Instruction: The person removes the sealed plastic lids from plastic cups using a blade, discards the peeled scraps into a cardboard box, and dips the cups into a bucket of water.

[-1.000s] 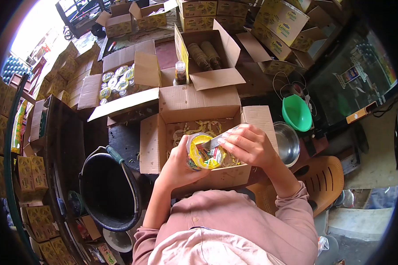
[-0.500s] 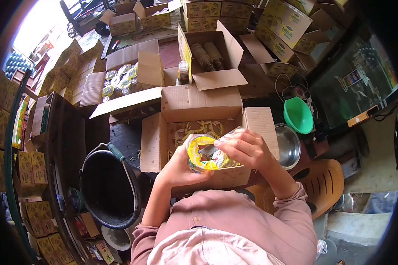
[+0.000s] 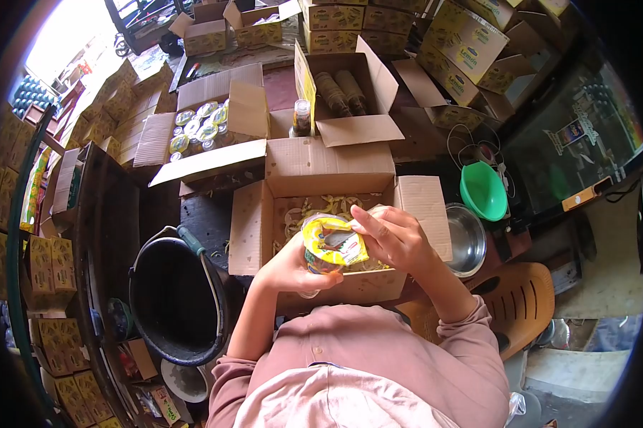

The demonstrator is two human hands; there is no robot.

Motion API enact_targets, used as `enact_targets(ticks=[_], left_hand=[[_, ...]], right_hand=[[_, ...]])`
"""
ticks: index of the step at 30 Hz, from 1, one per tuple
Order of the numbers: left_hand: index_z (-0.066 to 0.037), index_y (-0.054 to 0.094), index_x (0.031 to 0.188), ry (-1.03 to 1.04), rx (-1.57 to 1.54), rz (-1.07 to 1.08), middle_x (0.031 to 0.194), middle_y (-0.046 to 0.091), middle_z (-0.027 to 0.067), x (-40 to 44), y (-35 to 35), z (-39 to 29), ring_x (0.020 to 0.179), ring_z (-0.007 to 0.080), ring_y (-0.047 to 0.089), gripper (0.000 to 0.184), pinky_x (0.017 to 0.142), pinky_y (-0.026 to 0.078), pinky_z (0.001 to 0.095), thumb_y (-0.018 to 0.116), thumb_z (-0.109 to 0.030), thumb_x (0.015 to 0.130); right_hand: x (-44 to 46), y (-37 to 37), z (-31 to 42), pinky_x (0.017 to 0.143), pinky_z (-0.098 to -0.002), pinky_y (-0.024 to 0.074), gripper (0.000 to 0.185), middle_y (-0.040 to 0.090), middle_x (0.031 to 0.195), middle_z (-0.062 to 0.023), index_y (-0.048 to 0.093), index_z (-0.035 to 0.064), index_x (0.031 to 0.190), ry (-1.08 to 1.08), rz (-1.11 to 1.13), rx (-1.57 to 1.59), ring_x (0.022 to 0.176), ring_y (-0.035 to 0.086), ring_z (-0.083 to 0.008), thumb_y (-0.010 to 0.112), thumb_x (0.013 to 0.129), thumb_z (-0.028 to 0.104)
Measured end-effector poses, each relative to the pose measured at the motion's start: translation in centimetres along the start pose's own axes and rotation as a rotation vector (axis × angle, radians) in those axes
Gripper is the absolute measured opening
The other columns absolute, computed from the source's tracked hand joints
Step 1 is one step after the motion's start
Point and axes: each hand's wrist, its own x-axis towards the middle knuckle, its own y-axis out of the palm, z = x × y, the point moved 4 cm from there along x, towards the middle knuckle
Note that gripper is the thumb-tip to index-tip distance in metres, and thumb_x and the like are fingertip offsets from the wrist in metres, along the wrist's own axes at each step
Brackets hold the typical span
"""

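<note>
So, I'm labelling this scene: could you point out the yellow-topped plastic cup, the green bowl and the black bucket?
Yellow-topped plastic cup (image 3: 315, 235): head view, on its yellow top.
Green bowl (image 3: 482, 190): head view, on its inside.
Black bucket (image 3: 175, 299): head view, on its dark inside.

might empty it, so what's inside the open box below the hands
Yellowish strips lie inside the box. The cup, left hand and right hand cover part of it; anything beneath them is hidden.

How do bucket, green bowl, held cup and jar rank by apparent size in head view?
1. Bucket
2. Green bowl, held cup: too alike to rank; cup seems nearer the camera
3. Jar
</note>
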Motion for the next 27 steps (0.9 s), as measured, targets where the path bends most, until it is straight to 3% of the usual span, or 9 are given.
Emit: enact_targets(ticks=[2, 6, 12, 14, 18, 21, 27], left_hand=[[0.0, 0.04, 0.118, -0.032, -0.073, 0.042, 0.107, 0.05, 0.0055, -0.2, -0.4, 0.6, 0.097, 0.0117, 0.046, 0.065, 0.088, 0.038, 0.027, 0.07, -0.009, 0.062], [0.0, 0.031, 0.125, 0.159, -0.048, 0.0, 0.111, 0.049, 0.0064, 0.0, -1.2, 1.1, 0.102, 0.0126, 0.045, 0.077, 0.094, 0.033, 0.0281, 0.072, -0.007, 0.061], [0.001, 0.036, 0.123, 0.281, 0.13, 0.051, 0.112, 0.049, 0.0078, -0.2, -1.4, 1.0, 0.106, 0.0142, 0.044, 0.076, 0.099, 0.028, 0.0294, 0.074, -0.013, 0.059], [0.001, 0.037, 0.122, 0.202, 0.068, 0.027, 0.111, 0.049, 0.0076, -0.5, -1.2, 0.9, 0.105, 0.0154, 0.045, 0.075, 0.099, 0.028, 0.0299, 0.074, -0.015, 0.059], [0.001, 0.039, 0.118, 0.417, 0.26, 0.011, 0.108, 0.048, 0.0075, -0.1, -1.0, -0.2, 0.103, 0.0161, 0.046, 0.071, 0.095, 0.032, 0.0294, 0.074, -0.014, 0.059], [0.0, 0.04, 0.113, 0.413, 0.146, -0.162, 0.106, 0.047, 0.0076, -0.2, -0.7, -0.7, 0.099, 0.0159, 0.048, 0.064, 0.09, 0.037, 0.0282, 0.073, -0.01, 0.059], [0.002, 0.039, 0.111, 0.452, 0.329, -0.314, 0.099, 0.056, 0.0124, -0.4, -1.0, -0.6, 0.093, 0.0157, 0.054, 0.056, 0.084, 0.042, 0.0266, 0.067, -0.006, 0.063]], right_hand=[[0.2, -0.3, 0.2, 0.063, -0.0309, 0.0495, 0.052, 0.057, 0.071, -0.0063, 0.054, 0.0012, 0.115, -0.025, 0.02, 0.013, 0.066, 0.057, -0.0185, 0.062, 0.064, 0.005], [1.0, -0.7, 0.6, 0.065, -0.0312, 0.0502, 0.044, 0.058, 0.075, -0.0059, 0.057, 0.0021, 0.109, -0.095, -0.024, -0.005, 0.07, 0.058, -0.0183, 0.063, 0.065, 0.006], [1.3, -1.1, 0.4, 0.07, -0.0321, 0.0489, 0.026, 0.06, 0.081, -0.0043, 0.061, 0.0049, 0.09, -0.081, -0.023, -0.061, 0.077, 0.059, -0.0178, 0.063, 0.065, 0.008], [1.7, -1.5, 0.6, 0.072, -0.0322, 0.0482, 0.018, 0.06, 0.082, -0.0032, 0.061, 0.006, 0.083, -0.093, 0.001, -0.13, 0.08, 0.059, -0.0173, 0.063, 0.065, 0.008], [1.7, -1.7, 0.7, 0.073, -0.0317, 0.0476, 0.014, 0.06, 0.082, -0.0018, 0.061, 0.0063, 0.077, -0.093, -0.006, -0.139, 0.08, 0.058, -0.0167, 0.063, 0.063, 0.01], [1.8, -2.4, 0.8, 0.072, -0.0314, 0.0477, 0.015, 0.059, 0.079, -0.0018, 0.062, 0.0058, 0.077, -0.106, 0.004, -0.188, 0.078, 0.058, -0.0165, 0.064, 0.062, 0.009], [1.1, -2.6, 0.5, 0.066, -0.0314, 0.0478, 0.014, 0.058, 0.073, -0.0011, 0.064, 0.0057, 0.076, -0.158, 0.038, -0.304, 0.071, 0.059, -0.0157, 0.063, 0.063, 0.009]])
